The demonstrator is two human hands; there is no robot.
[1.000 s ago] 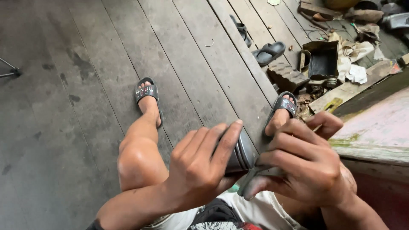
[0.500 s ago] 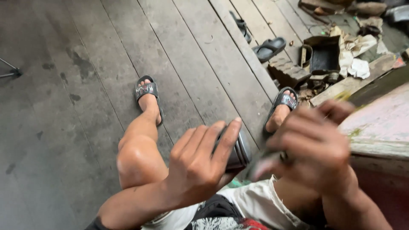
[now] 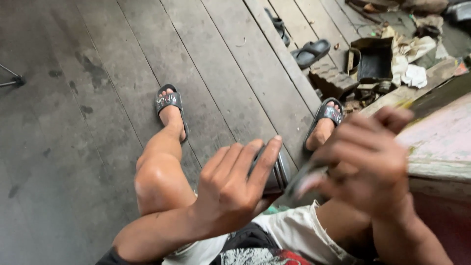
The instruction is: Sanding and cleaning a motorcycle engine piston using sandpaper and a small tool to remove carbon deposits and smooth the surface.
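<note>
A: What's held, and where?

B: Dark ribbed metal part [image 3: 274, 172], over my lap. Left hand [image 3: 230, 189] fingers clamped round it to steady it. Right hand [image 3: 368, 162] blurred, fingers closed on a thin tool [image 3: 306, 179] at its end.

A: Packaging nearby?

B: Open dark box [image 3: 374, 61] and pale rags [image 3: 412, 73] on the plank floor [image 3: 196, 64], by the pink surface [image 3: 441, 137].

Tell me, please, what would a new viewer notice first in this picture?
The two bare hands at the bottom centre: the left hand grips a dark ribbed metal cylinder, and the blurred right hand holds a thin grey tool against it. Beyond them, two feet in black slide sandals rest on the grey wooden plank floor.
</note>
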